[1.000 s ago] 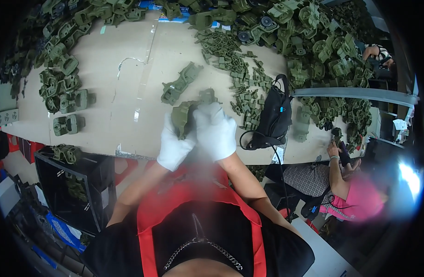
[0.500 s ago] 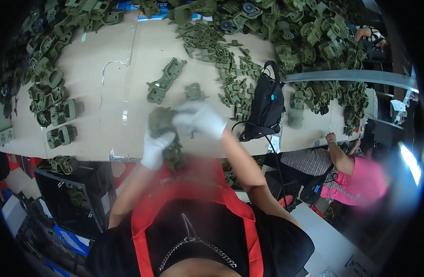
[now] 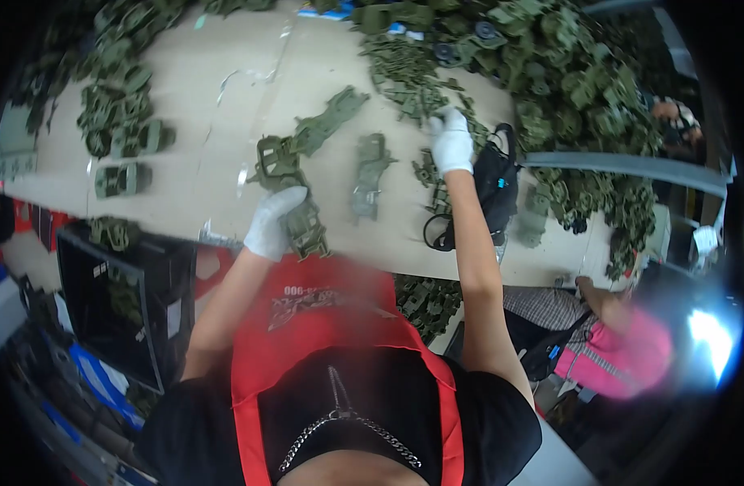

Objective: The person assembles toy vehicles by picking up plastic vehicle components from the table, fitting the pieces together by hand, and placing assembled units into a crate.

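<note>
My left hand (image 3: pixel 276 217), in a white glove, is closed around a long olive-green plastic chassis-like part (image 3: pixel 279 164) at the table's near edge. The part has an open frame at its far end, and its lower end juts past my fingers towards the red apron. My right hand (image 3: pixel 451 144), also gloved, reaches to the heap of small green plastic pieces (image 3: pixel 404 81). Its fingers are bent together over the heap, and what they grip is hidden. Between the hands lies a flat green part (image 3: pixel 370 178); another long green part (image 3: pixel 331 121) rests beyond my left hand.
A black bag (image 3: pixel 498 182) with a cable lies right of my right forearm. Large heaps of green parts (image 3: pixel 566 73) fill the far right, with more parts (image 3: pixel 117 121) at left. A grey metal bar (image 3: pixel 623 165) crosses the right side. A person in pink (image 3: pixel 619 352) sits at right.
My right hand has left the part in my left hand and moved right and away to the small pieces. A flat green part now lies uncovered between my hands. The view has shifted slightly.
</note>
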Demonstrator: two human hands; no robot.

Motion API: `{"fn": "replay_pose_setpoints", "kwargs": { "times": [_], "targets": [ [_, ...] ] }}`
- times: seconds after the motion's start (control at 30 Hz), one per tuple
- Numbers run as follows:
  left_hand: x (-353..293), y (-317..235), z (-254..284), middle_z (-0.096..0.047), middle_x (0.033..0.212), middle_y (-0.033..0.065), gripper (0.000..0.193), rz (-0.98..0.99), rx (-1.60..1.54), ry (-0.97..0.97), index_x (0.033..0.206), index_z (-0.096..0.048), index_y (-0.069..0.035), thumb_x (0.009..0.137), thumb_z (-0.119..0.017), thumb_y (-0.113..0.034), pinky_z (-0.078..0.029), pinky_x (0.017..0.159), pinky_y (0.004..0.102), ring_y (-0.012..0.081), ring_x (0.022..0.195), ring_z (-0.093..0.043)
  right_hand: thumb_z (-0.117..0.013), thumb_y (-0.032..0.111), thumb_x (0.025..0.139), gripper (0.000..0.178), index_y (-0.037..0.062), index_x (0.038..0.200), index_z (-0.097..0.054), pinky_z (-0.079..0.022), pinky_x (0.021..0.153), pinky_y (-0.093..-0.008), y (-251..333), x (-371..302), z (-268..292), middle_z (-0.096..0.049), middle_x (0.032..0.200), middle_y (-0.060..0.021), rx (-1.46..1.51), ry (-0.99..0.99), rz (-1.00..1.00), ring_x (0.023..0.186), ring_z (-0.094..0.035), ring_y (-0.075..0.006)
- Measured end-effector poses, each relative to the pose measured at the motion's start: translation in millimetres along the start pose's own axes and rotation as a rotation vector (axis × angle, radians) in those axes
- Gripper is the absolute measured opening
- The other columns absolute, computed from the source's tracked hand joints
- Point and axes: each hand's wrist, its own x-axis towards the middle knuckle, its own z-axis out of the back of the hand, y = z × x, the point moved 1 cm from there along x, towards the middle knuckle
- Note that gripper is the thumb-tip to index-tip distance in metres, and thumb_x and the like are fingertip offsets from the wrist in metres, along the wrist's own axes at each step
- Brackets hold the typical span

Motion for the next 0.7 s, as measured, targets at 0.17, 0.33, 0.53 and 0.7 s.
{"fn": "replay_pose_setpoints", "kwargs": {
  "times": [0.17,0.33,0.53,0.7],
  "targets": [
    [-13,16,9,-0.063,0.092,0.0079,0.027,-0.142,-0.003,-0.06,0.108,-0.058,-0.005,0.081,-0.059,-0.003,-0.054,0.071,0.033,0.0207,0.082,-0.064,-0.066,0.017,0.08,0.03,0.011,0.109,-0.062,-0.05,0.088,-0.036,149,-102,70,-0.063,0.113,-0.0109,0.505,0.77,0.278,0.102,-0.062,-0.029],
    [-33,36,18,-0.064,0.095,0.0082,0.024,-0.092,0.132,-0.1,0.107,-0.059,-0.004,0.084,-0.059,0.002,-0.054,0.075,0.0314,0.0195,0.083,-0.064,-0.068,0.032,0.08,0.033,0.0078,0.101,-0.062,-0.053,0.071,-0.0431,175,-167,35,-0.066,0.084,-0.0152,0.341,0.856,-0.116,0.076,-0.065,-0.0351],
    [-40,41,32,-0.066,0.094,0.0087,0.021,-0.275,0.644,0.048,0.106,-0.06,-0.001,0.085,-0.058,0.003,-0.053,0.076,0.0304,0.0178,0.082,-0.064,-0.055,0.019,0.087,0.015,0.0075,0.094,-0.058,-0.053,0.057,-0.0449,196,-188,41,-0.063,0.075,-0.0169,0.196,0.535,0.084,0.065,-0.064,-0.0325],
    [-45,39,37,-0.067,0.094,0.0111,0.018,-0.259,0.508,0.098,0.101,-0.062,0.0,0.085,-0.055,0.002,-0.052,0.078,0.0319,0.0197,0.086,-0.065,-0.054,0.019,0.087,0.015,0.0037,0.087,-0.055,-0.051,0.052,-0.0433,195,-205,25,-0.059,0.07,-0.0151,0.1,0.39,0.266,0.059,-0.062,-0.0316]
  ]
}}
